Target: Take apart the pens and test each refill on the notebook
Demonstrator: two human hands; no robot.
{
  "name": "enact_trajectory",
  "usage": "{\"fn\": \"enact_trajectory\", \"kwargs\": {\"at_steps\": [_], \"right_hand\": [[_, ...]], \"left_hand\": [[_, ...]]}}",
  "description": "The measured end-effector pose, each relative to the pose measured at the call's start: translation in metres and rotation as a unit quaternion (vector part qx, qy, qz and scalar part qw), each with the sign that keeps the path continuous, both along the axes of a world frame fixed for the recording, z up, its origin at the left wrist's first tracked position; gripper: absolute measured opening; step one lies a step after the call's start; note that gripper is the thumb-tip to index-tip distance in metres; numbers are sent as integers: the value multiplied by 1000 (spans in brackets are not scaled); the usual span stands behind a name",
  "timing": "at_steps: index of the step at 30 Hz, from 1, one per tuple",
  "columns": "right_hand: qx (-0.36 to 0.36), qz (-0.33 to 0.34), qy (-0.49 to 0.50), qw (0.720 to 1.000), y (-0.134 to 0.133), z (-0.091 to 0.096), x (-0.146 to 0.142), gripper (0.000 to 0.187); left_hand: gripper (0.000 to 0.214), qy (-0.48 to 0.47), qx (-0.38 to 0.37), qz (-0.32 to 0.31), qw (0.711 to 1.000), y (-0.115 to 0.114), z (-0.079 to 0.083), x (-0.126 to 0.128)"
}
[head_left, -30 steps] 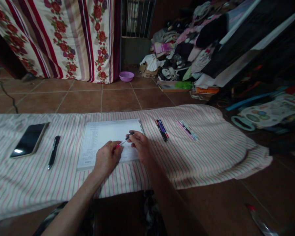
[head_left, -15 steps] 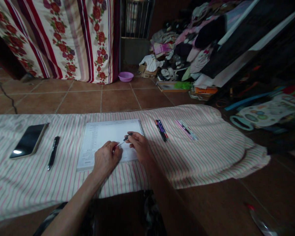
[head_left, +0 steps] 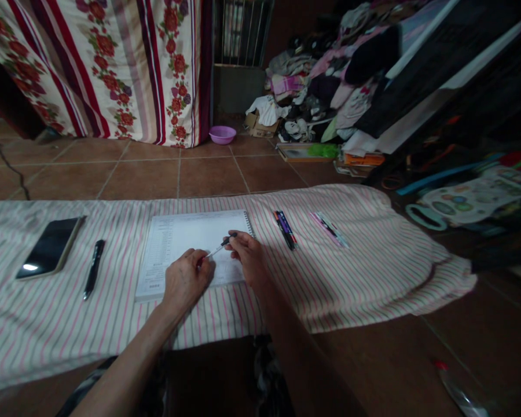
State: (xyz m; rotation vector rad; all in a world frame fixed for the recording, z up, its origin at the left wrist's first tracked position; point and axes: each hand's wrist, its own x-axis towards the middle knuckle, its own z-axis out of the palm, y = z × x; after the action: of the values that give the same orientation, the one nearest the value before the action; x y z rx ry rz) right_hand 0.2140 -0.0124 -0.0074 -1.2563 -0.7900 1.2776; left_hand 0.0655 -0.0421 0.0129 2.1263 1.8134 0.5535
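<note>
Between my two hands is a slim pen with a pale shaft and a black end, slanting up to the right above a spiral notebook. My left hand is closed on its lower-left end; the fingertips hide that tip. Near the black end, my right hand grips the pen between thumb and fingers. Both hands are over the lower part of the notebook's page. The page is mostly white, with a printed column along its left side.
Left of the notebook lie a black pen and a phone. To the right are a group of dark pens and a group of pale pens. A striped cloth lies under everything. Beyond it, a purple basin stands on the tiles.
My right hand has shifted slightly right and up, and a little more of the pen's shaft shows between the hands. My left hand has barely moved.
</note>
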Motion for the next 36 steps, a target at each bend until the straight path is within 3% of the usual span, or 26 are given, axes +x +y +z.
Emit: {"fn": "enact_trajectory", "kwargs": {"at_steps": [14,22,30,36], "right_hand": [[16,-44,-49,998,6,-1,13,34],[49,-52,-129,989,14,-20,18,21],[104,-23,-241,965,17,-33,21,17],[132,-20,-346,929,11,-22,22,16]], "left_hand": [[28,22,-25,15,999,1,0,-5],[28,31,-21,16,999,2,-1,-7],[28,32,-30,28,999,4,0,-6],[29,32,-33,37,998,4,0,-7]]}}
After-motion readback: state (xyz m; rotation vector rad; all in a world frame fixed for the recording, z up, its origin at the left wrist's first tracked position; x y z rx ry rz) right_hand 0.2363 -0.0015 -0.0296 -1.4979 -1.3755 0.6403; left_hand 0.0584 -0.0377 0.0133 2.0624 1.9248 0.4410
